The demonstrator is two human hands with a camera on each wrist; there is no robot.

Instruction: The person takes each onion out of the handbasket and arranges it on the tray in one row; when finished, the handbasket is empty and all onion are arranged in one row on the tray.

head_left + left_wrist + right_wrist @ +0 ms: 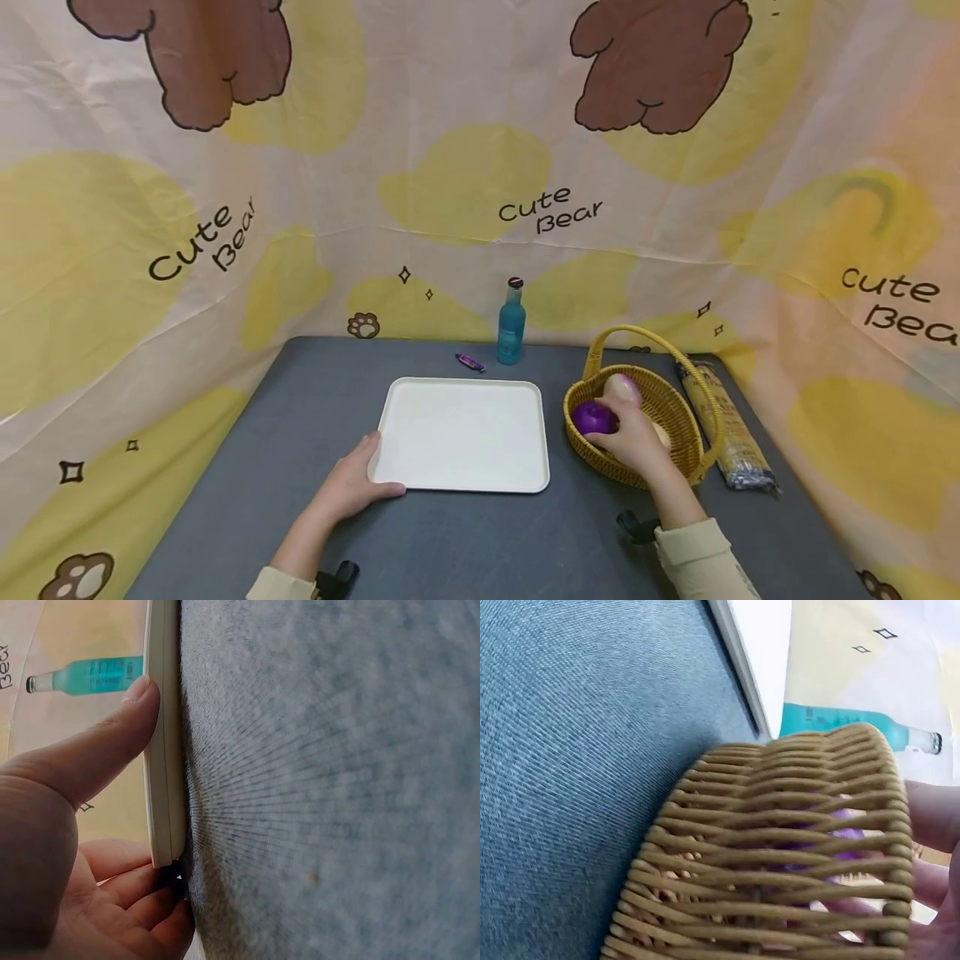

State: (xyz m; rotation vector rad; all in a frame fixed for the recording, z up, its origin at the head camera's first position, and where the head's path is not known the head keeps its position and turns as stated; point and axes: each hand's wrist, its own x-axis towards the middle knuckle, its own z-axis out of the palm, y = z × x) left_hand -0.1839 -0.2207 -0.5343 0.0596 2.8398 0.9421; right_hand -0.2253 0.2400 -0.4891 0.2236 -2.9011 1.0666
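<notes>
My left hand (351,482) grips the near left corner of a white rectangular tray (461,435) lying on the table. In the left wrist view its thumb (124,727) presses the tray's rim (163,765), and the other fingers bend by the corner. Inside a yellow wicker basket (678,417) my right hand (633,433) holds a shiny purple ball-shaped thing (591,418) between thumb and fingers. Just behind lies a pale pink-and-white rounded thing (624,387). A cream-coloured item (663,435) is partly hidden by the hand. Through the weave, the right wrist view shows some purple (847,838).
A blue bottle (512,323) stands upright at the table's back edge. Left of it lies a small purple wrapped candy (470,362). A long yellowish plastic package (731,425) lies right of the basket, whose handle (645,330) arches upward. A patterned cloth (450,200) hangs behind the table.
</notes>
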